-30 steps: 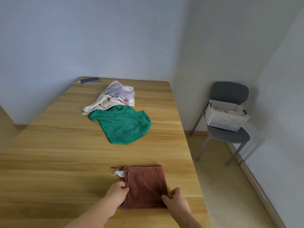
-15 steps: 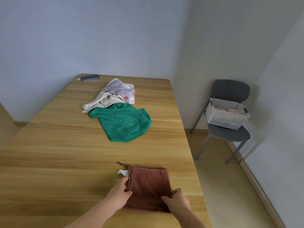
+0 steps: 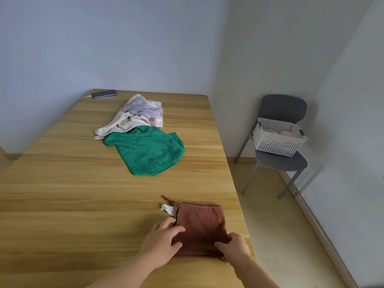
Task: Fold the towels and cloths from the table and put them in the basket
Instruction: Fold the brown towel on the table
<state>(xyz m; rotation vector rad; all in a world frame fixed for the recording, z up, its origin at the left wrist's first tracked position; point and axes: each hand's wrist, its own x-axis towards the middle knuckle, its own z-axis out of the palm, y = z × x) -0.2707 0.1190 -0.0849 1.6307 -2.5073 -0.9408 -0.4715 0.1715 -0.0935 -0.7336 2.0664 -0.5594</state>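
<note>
Folding step: left hand [image 3: 164,238] and right hand [image 3: 234,249], fingers curled, grip the near edge of the folded brown towel [image 3: 202,223] at 5 o'clock on the desk [image 3: 83,194]. Next move, probably: lift it and carry it to the basket [image 3: 276,142] at 2 o'clock.

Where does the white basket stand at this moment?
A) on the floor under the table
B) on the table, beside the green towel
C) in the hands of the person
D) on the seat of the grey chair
D: the white basket sits on the seat of the grey chair.
</note>
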